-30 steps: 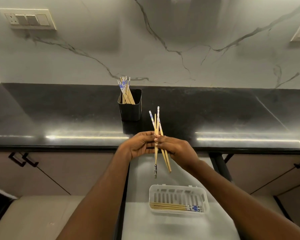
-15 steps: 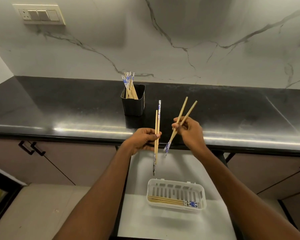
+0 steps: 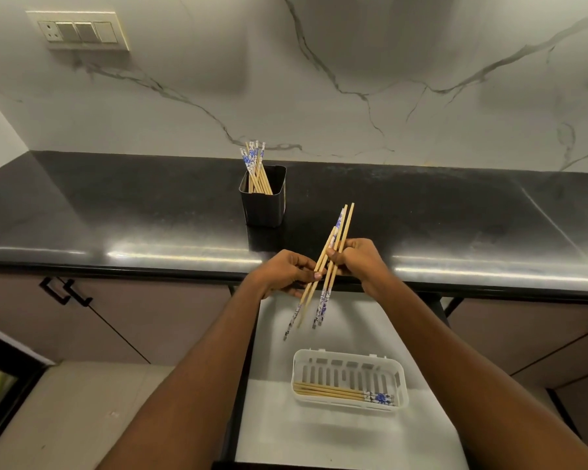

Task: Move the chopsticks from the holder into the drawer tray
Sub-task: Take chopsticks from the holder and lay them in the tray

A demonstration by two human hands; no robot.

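A black holder (image 3: 263,201) stands on the dark counter with several wooden chopsticks (image 3: 256,167) leaning in it, blue-patterned ends up. Above the open drawer I hold a tilted bundle of chopsticks (image 3: 336,245), mixed ends up and down. My left hand (image 3: 286,273) pinches the bundle from the left and my right hand (image 3: 360,261) grips it from the right. Below, a white slotted tray (image 3: 348,359) lies in the drawer with several chopsticks (image 3: 340,392) flat along its near side.
The black counter (image 3: 116,212) runs across the view with its front edge just under my hands. Cabinet doors with black handles (image 3: 65,291) lie at the left. The white drawer bottom (image 3: 319,435) spreads around the tray. A switch plate (image 3: 78,30) hangs on the marble wall.
Half a second ago each hand held its own pair, apart. Now the hands have come together and the pairs form one tilted bundle.
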